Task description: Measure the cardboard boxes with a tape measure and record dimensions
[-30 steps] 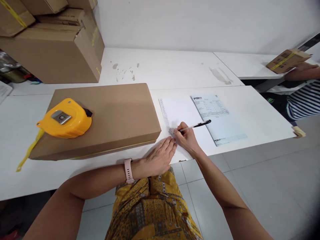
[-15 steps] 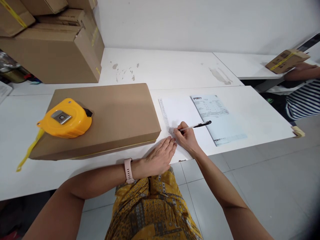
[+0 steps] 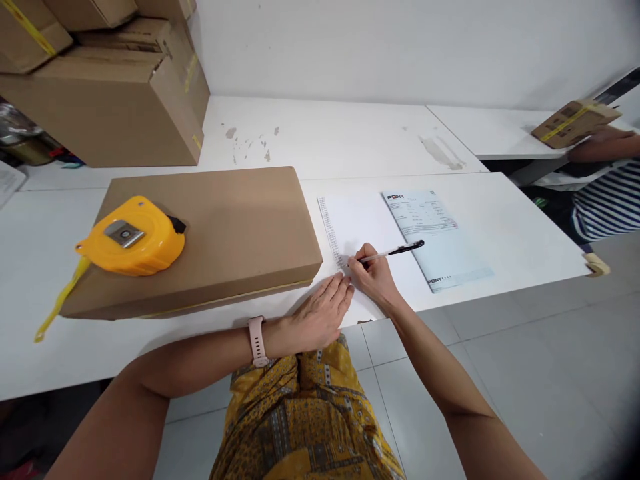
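Note:
My right hand (image 3: 373, 272) is closed round a pen (image 3: 400, 250) with a black cap end, its tip down at the sheet's left edge. Under it lies a white sheet of paper (image 3: 365, 217) with a column of small handwriting along its left side. My left hand (image 3: 325, 305) lies flat, fingers stretched out, at the paper's near left corner. Right of the sheet is a pale blue printed booklet (image 3: 440, 247). On the left, a closed cardboard box (image 3: 235, 227) carries a yellow tape measure (image 3: 137, 237), whose yellow tape hangs over the box's edge.
Stacked cardboard boxes (image 3: 135, 107) stand at the back left against the wall. The white table (image 3: 520, 227) has its near edge just in front of me. At the far right, a person in a striped sleeve (image 3: 607, 200) has a hand at a small taped box (image 3: 570, 125).

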A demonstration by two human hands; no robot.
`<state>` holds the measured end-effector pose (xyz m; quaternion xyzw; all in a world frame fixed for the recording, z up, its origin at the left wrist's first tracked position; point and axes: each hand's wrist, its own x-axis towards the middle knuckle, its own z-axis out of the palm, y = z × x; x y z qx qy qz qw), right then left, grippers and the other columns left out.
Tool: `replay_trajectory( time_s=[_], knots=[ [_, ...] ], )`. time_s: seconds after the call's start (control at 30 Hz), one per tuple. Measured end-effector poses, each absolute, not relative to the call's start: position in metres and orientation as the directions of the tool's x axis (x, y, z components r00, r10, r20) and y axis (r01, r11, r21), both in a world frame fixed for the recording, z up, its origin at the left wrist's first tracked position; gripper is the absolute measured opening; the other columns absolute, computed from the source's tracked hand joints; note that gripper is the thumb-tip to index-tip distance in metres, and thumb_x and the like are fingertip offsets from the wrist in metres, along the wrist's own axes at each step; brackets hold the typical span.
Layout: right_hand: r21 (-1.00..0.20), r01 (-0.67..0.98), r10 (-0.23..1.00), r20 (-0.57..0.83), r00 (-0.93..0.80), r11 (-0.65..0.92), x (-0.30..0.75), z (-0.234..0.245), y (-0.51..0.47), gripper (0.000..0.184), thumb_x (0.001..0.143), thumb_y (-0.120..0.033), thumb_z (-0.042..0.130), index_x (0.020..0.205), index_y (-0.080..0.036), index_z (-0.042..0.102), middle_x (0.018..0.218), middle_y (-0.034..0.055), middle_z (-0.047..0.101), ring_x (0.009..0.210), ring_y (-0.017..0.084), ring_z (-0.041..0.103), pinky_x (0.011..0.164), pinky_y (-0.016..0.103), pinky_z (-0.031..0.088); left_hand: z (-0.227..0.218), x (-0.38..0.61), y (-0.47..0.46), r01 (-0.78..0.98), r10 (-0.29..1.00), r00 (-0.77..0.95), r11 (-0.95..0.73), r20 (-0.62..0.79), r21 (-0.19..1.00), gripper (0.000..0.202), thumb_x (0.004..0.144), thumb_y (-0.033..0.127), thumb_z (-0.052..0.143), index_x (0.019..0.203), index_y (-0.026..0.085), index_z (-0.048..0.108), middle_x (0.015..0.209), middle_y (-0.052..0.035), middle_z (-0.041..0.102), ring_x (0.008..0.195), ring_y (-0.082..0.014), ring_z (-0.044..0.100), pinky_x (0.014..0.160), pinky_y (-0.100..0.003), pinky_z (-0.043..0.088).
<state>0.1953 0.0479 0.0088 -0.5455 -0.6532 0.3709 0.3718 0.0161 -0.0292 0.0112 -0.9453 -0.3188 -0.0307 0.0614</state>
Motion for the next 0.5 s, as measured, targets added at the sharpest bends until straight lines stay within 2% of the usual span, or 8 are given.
replay_trajectory(
  time_s=[0.5],
  knots=[
    [-0.876,0.457,0.986,0.102,-0.135,0.153,0.1946,0.0106,0.0475,0.022,0.085,-0.029,0.057,0.070,-0.024,0.042,0.055,-0.0074,0.039,0.052,0.011,0.037,0.052,0.027,0.029,0.0106,0.0147,-0.0297,0.605,0.596,0.795,-0.791,0.114,-0.087,0.081,0.093,0.045,0.057,0.149,-0.010,0.037,0.157,-0.0322,0.039,0.147,-0.0424,0.037,0.124,-0.049,0.022]
  ],
)
